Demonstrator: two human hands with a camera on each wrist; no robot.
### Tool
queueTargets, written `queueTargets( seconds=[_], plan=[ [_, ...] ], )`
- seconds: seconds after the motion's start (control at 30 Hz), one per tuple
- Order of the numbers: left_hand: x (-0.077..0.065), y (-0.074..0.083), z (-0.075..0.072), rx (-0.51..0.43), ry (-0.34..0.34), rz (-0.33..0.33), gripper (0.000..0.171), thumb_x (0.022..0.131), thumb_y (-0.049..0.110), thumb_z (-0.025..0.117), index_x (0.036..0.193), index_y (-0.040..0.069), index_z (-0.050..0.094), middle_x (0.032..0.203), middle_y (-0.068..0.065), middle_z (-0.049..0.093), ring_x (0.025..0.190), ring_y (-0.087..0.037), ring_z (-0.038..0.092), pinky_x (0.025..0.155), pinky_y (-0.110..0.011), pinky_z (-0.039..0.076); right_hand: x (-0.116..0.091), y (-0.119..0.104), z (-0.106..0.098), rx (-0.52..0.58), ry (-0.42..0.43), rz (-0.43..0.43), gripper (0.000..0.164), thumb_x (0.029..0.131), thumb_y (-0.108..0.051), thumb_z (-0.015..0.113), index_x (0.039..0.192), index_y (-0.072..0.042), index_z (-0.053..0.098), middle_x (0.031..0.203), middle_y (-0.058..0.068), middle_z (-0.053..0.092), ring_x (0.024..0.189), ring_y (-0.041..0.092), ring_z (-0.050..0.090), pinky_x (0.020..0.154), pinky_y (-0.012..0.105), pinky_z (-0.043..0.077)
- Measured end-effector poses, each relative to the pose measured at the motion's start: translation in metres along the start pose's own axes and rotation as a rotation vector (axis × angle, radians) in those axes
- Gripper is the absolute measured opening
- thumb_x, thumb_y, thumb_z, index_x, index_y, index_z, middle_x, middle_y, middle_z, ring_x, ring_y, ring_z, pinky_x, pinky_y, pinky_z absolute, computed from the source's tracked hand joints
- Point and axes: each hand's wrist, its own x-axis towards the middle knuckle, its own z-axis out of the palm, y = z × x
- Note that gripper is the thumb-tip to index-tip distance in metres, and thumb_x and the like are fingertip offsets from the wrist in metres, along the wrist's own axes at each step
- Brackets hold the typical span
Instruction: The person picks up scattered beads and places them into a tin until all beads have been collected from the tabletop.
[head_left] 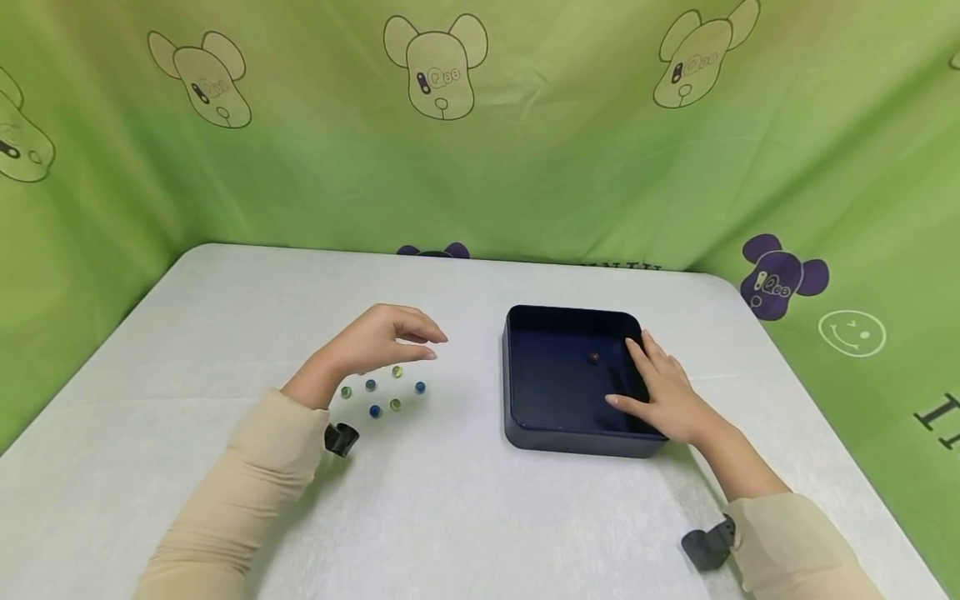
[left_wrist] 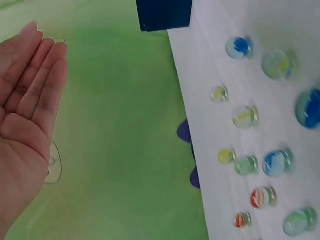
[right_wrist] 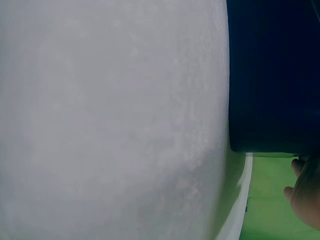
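Note:
In the head view my left hand (head_left: 386,335) hovers over the left part of the table, fingers and thumb nearly straight and apart. The left wrist view shows its bare palm (left_wrist: 25,130) with nothing held. Below it, glass marbles with blue, green and yellow swirls, such as a blue one (head_left: 375,411), are scattered on the cloth. Red-striped marbles (left_wrist: 262,197) show in the left wrist view, too. My right hand (head_left: 663,396) rests over the right rim of a dark blue square tray (head_left: 592,443), fingers spread, thumb reaching inside. One small reddish-brown marble (head_left: 594,357) lies in the tray.
A white cloth covers the table (head_left: 450,517). Green curtain (head_left: 525,183) with printed cartoon heads hangs behind and beside it. Black wrist cameras sit at the left cuff (head_left: 341,439) and the right cuff (head_left: 708,543).

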Motion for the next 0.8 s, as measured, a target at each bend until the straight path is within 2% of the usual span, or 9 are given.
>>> queueTargets(
  seconds=[0.23,0.4,0.53,0.63,0.8],
  plan=[
    [-0.010,-0.004,-0.007,-0.035,0.016,-0.057,0.019,0.078,0.013,0.064,0.097,0.010,0.066,0.098,-0.001,0.061,0.093,-0.020,0.054,0.081,-0.027,0.044,0.000,0.001,0.000,-0.003,0.003,0.001,0.086,0.082,-0.044,0.053,0.138,-0.002,0.002,0.140,0.020,-0.012,0.126,0.039,-0.004,0.098,0.054,-0.003],
    [-0.016,-0.008,-0.012,-0.027,0.043,-0.087,0.020,0.079,0.012,0.064,0.098,0.011,0.066,0.100,0.001,0.060,0.094,-0.015,0.053,0.082,-0.029,0.044,0.000,0.000,-0.001,-0.006,-0.002,0.005,0.086,0.082,-0.044,0.053,0.138,-0.002,0.002,0.140,0.021,-0.011,0.126,0.039,-0.004,0.098,0.054,-0.002],
    [-0.021,-0.010,-0.016,-0.023,0.053,-0.141,0.020,0.079,0.014,0.064,0.099,0.013,0.066,0.101,0.002,0.059,0.083,-0.015,0.056,0.064,-0.036,0.050,0.000,-0.002,-0.001,-0.007,-0.006,0.010,0.086,0.082,-0.044,0.053,0.138,-0.001,0.002,0.140,0.021,-0.011,0.126,0.039,-0.004,0.098,0.054,-0.002],
    [-0.026,-0.013,-0.018,-0.027,0.072,-0.151,0.019,0.079,0.015,0.064,0.098,0.012,0.066,0.100,-0.001,0.059,0.078,-0.014,0.056,0.057,-0.037,0.049,0.000,-0.002,-0.002,-0.003,-0.007,0.012,0.086,0.083,-0.043,0.053,0.138,-0.002,0.002,0.140,0.021,-0.011,0.126,0.039,-0.004,0.098,0.054,-0.003],
    [-0.035,-0.018,-0.024,-0.065,0.101,-0.142,0.020,0.078,0.009,0.064,0.098,0.007,0.065,0.100,-0.007,0.059,0.077,-0.014,0.059,0.066,-0.028,0.049,0.000,-0.003,-0.002,0.000,-0.010,0.014,0.086,0.082,-0.044,0.053,0.138,-0.002,0.002,0.140,0.020,-0.011,0.126,0.039,-0.004,0.098,0.053,-0.003]
  ],
)
